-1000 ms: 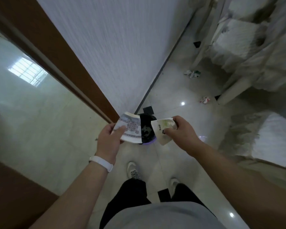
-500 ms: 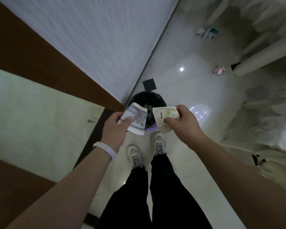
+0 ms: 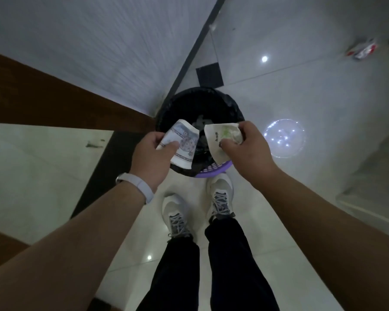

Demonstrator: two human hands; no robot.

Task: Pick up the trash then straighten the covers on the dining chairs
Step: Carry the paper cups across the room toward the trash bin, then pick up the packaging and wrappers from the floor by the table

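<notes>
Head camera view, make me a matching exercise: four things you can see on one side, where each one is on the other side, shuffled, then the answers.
Things
1. patterned paper
2. cream paper with green print
3. black-lined bin
4. red and white wrapper

Places
A. lying on the floor, at the upper right
B. pinched in the right hand
C. standing by the wall, just ahead of the shoes
D. gripped in the left hand

Pairs: 1-D, 2-B, 3-C, 4-A
</notes>
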